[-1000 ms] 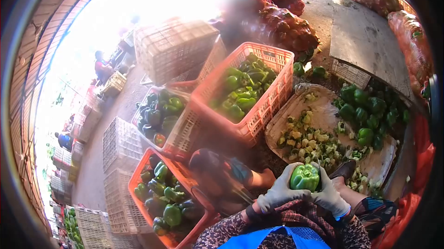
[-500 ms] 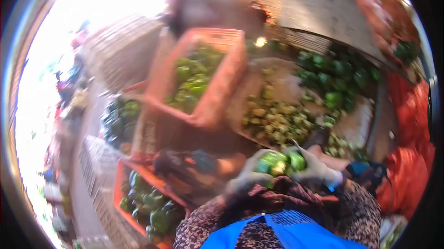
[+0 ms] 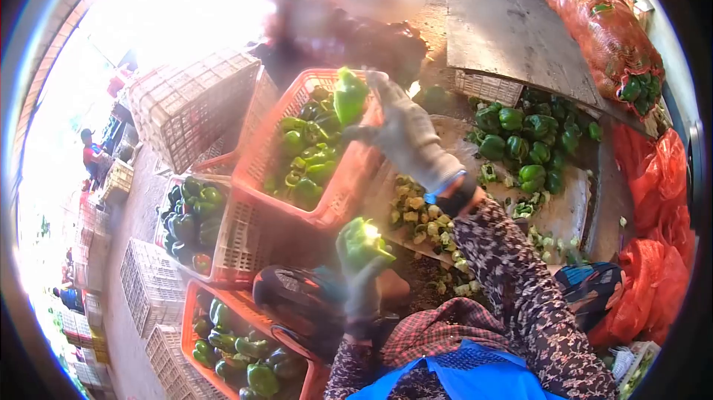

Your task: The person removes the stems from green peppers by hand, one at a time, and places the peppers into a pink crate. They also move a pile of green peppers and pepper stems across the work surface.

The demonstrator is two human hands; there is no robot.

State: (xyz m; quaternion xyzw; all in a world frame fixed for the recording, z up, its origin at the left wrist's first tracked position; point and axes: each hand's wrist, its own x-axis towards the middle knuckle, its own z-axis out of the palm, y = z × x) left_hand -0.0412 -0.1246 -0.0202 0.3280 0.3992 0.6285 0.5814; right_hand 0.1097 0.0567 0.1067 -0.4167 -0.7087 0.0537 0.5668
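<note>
My gloved right hand (image 3: 408,136) reaches over the orange crate (image 3: 349,203). A piece of green pepper (image 3: 350,99) is at its fingertips, between the fingers and the thumb, above the crate's far right corner. Green pepper pieces (image 3: 308,151) fill the crate below. Close to my lap, my gloved left hand (image 3: 360,285) grips another piece of cut green pepper (image 3: 362,242), its pale inside showing. No knife can be made out in either hand now.
Whole green peppers (image 3: 531,136) and a heap of pale cores (image 3: 423,210) lie on a board at right. Another orange crate (image 3: 189,326) of peppers stands at lower left, near stacked pale crates (image 3: 197,103). Red net sacks (image 3: 609,40) lie at upper right; a blurred person (image 3: 342,21) is across.
My hands have parted from the pepper held between them near my lap. The right one moved forward and left over the crate with a piece; the left moved slightly left with the other.
</note>
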